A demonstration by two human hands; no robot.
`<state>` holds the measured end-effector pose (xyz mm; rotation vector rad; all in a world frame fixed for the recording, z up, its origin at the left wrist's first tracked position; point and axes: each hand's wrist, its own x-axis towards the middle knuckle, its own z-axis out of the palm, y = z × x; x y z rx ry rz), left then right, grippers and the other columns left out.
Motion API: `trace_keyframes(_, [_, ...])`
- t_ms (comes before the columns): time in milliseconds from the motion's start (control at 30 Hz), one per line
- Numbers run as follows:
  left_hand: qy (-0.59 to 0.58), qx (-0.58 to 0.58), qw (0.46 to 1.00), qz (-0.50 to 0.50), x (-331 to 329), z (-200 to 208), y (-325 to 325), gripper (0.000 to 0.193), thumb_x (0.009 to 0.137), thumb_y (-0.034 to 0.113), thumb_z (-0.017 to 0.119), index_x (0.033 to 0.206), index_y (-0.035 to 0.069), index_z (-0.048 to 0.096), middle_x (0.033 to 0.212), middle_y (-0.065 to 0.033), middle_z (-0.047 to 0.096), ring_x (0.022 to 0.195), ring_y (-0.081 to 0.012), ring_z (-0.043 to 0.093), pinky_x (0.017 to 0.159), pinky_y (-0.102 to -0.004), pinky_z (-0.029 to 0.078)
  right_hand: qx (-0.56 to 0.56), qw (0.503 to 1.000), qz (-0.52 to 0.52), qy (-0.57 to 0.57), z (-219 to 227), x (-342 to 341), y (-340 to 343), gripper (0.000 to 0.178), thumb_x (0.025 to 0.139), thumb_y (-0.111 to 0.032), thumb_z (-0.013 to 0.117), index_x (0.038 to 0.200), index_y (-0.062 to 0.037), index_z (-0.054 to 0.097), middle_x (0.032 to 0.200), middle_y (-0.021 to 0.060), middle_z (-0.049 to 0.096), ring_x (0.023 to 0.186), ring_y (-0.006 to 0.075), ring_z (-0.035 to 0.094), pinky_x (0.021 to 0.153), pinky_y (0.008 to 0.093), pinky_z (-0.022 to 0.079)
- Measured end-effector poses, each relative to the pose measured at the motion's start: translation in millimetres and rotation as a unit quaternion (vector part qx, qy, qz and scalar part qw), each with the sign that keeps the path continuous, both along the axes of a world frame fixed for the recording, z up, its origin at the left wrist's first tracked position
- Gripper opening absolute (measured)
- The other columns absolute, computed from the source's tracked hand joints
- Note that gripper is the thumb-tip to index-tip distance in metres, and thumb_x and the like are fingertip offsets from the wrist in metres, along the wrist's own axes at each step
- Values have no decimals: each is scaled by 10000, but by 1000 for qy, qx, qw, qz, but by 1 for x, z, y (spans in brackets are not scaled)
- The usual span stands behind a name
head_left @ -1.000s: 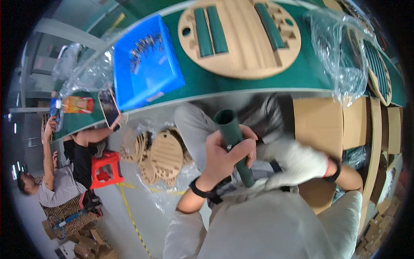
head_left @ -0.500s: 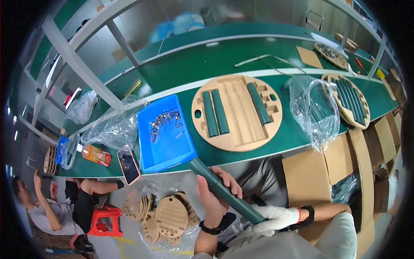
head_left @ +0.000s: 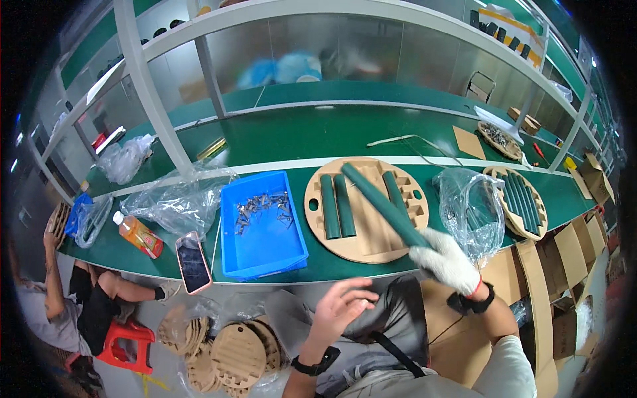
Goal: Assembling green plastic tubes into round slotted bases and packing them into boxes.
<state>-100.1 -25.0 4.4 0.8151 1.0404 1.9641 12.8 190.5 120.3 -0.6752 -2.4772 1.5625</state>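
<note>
Taking your view's centre as the middle of the clock, an orange drink bottle [head_left: 141, 237] is near nine o'clock on the green surface [head_left: 322, 263], with a phone [head_left: 194, 263] next to it toward eight. Closer in at eight is a blue bin [head_left: 257, 249] holding small metal parts [head_left: 263, 207]. Your bare left hand [head_left: 340, 312], at six, is in the air before the surface's near edge, fingers spread and slightly curled, holding nothing. Just right of centre, at three, sits a round brown tray [head_left: 371, 247] with three green tubes [head_left: 345, 209] in its grooves, two at its left and one at its right. A fourth, the held tube [head_left: 381, 202], slants across above it, far end aimed between ten and eleven; whether it touches the tray cannot be told. At four, your gloved right hand [head_left: 448, 261] is wrapped around its near end. Farther out at three are a clear plastic bag [head_left: 488, 229] and a second tray [head_left: 540, 213] of similar tubes. Gripped at one end only, the long tube will probably swing; supporting its far end with your free hand and keeping it parallel to the grooves should give steadier control. As for writing, the bottle's label carries print too small to read, and no other lettering is clear.
</note>
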Motion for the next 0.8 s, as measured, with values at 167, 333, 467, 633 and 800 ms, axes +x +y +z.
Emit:
trace_keyframes(167, [-15, -9, 999, -46, 14, -37, 3, 267, 978, -5, 537, 1239, -53, 514, 1212, -185, 608, 991, -244, 660, 853, -357, 540, 318, 945, -64, -46, -19, -43, 32, 413, 877, -357, 605, 1012, 34, 618, 747, 272, 643, 761, 435, 663, 677, 478, 521])
trace_keyframes(333, [-74, -8, 995, -62, 20, -49, -8, 311, 986, 36, 563, 1278, -41, 490, 1116, -162, 655, 912, -193, 666, 801, -302, 538, 442, 879, -119, -135, -38, -75, 18, 406, 872, -391, 592, 926, 11, 604, 743, 231, 675, 741, 408, 687, 685, 482, 551])
trace_keyframes(467, [-84, -24, 995, -53, 24, -57, -11, 362, 999, 55, 543, 1333, -24, 426, 1080, -175, 653, 868, -186, 657, 758, -285, 530, 502, 841, -110, -170, -43, -92, 0, 393, 874, -398, 601, 872, -6, 606, 682, 189, 678, 626, 355, 695, 576, 480, 553])
trace_keyframes(633, [-99, -53, 987, -112, 48, -55, 11, 395, 994, 51, 552, 1347, -26, 393, 1058, -172, 652, 848, -169, 645, 737, -277, 524, 518, 843, -32, -145, -58, -89, 7, 437, 878, -429, 604, 868, 8, 599, 652, 179, 670, 594, 349, 688, 520, 469, 536])
trace_keyframes(800, [-76, -102, 979, -157, 72, -63, 14, 402, 983, 37, 568, 1339, -33, 395, 1024, -174, 664, 824, -172, 652, 721, -279, 526, 479, 876, 10, -54, -17, -62, 7, 317, 916, -341, 581, 831, -40, 630, 676, 188, 652, 645, 381, 670, 566, 488, 528])
